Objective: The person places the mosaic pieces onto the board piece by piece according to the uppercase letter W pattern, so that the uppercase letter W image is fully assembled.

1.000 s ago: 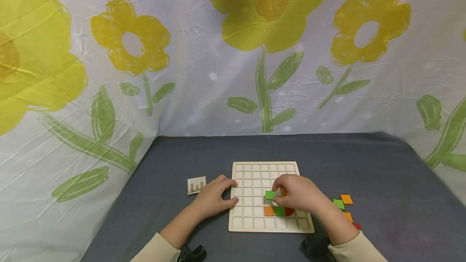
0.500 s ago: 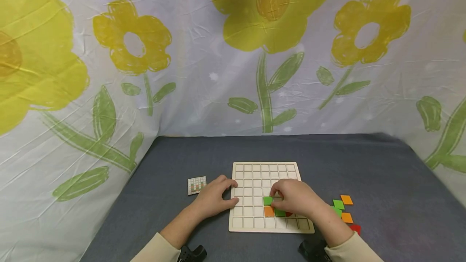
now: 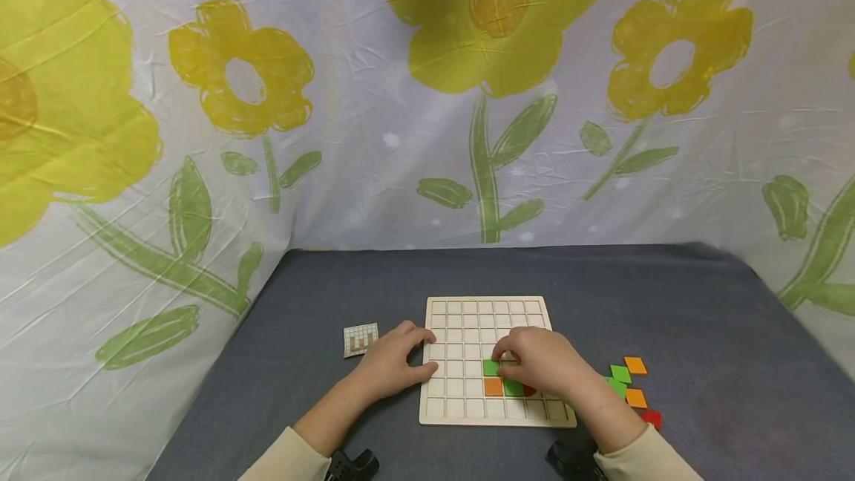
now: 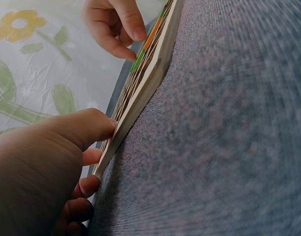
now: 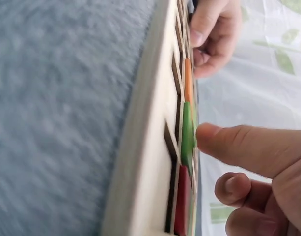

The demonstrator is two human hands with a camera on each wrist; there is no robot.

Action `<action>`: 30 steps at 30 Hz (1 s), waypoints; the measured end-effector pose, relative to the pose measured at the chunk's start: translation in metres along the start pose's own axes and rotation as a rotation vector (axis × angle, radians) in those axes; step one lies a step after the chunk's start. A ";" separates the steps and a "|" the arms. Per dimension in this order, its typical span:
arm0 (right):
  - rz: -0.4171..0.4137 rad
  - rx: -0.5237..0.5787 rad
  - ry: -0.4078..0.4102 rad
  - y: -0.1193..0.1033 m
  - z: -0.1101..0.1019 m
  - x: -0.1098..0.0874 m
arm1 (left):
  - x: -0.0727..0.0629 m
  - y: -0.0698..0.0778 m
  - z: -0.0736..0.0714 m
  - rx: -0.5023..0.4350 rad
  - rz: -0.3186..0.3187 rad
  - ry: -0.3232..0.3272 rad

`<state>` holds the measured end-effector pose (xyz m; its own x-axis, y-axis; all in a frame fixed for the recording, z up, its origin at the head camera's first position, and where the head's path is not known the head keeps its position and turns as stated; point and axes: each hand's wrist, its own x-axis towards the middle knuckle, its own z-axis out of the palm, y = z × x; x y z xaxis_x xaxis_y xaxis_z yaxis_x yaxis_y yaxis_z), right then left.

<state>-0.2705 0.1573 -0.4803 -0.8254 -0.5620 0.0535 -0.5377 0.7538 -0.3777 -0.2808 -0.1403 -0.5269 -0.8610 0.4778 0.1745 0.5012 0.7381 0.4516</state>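
Observation:
A pale wooden grid board (image 3: 456,329) lies on the dark cloth. My left hand (image 3: 392,364) rests at its left edge, thumb and index fingertip spread on the rim. Over the board's lower right, my right hand (image 3: 544,364) has thumb and index finger at a green square tile (image 3: 490,368), which sits in a cell. Just below are an orange tile (image 3: 493,387), another green tile (image 3: 513,388) and a red piece (image 3: 529,391), partly hidden by the hand. The right wrist view shows the right thumb (image 5: 224,142) beside a green tile (image 5: 187,135).
A small pattern card (image 3: 361,340) lies left of the board. Right of the right forearm are loose tiles: orange ones (image 3: 635,366), green ones (image 3: 620,374) and a red one (image 3: 651,419), some partly covered. Behind the table hangs a flower-print curtain (image 3: 361,110).
The right hand has moved slightly left and down, bringing the green tile down into the cell above the orange tile. Over the last half second it barely moved. The left hand stays put.

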 end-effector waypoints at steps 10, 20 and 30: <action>0.050 0.184 0.054 0.022 -0.028 -0.013 | 0.000 0.001 -0.001 0.013 -0.007 -0.001; 0.203 0.389 0.108 0.065 -0.053 -0.040 | 0.000 0.001 0.001 0.012 -0.004 0.000; 0.287 0.468 0.089 0.109 -0.066 -0.072 | 0.001 -0.002 0.002 0.023 -0.005 0.008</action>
<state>-0.2807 0.3021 -0.4643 -0.9497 -0.3103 -0.0421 -0.1719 0.6292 -0.7580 -0.2821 -0.1401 -0.5295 -0.8641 0.4704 0.1791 0.4987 0.7512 0.4325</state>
